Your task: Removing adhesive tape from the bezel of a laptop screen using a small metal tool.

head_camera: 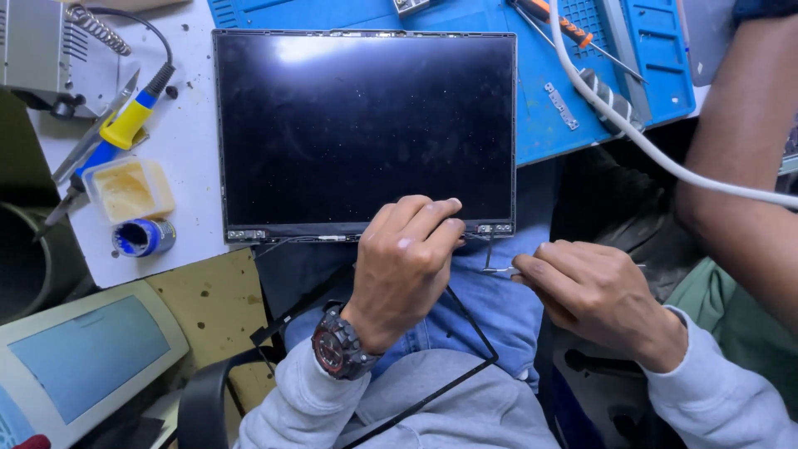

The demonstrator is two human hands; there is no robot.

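Panel: we are steadying a dark, glossy rectangular laptop display panel [366, 133] that is lying face up, its far half on the blue silicone repair mat [532, 125] at twelve o'clock and its near edge overhanging our lap at six o'clock.
Left hand: our left hand [407, 266], wearing a dark wristwatch [337, 342], is curling its fingers together and pressing the fingertips [445, 212] on the panel's lower edge strip, near the right hinge bracket [496, 228].
Right hand: our right hand [594, 295], at four o'clock of the panel, is pinching shut on slim metal tweezers [499, 269], tips aiming toward that same corner.
Loose frame: a thin black plastic bezel strip [465, 333] is draping across our blue jeans [490, 303], apart from the panel.
Risk, glass: we judge that fingertip pressure on the unsupported overhang is threatening to crack or bruise the screen.
Risk, cable: a thin dark wire [287, 242] is trailing from the lower edge; a tweezer slip could be nicking it.
Risk, slide: the panel is half off the bench, so a nudge could be tipping it onto our knees.
Risk, neighbour: another person's bare forearm [744, 141] and a white cable [648, 145] are crossing at two o'clock, and a tug there could be dragging tools onto the glass.
Bench clutter: a yellow-and-blue soldering iron [125, 125] and an open tub of yellow flux [129, 189] are sitting at nine o'clock, well apart.
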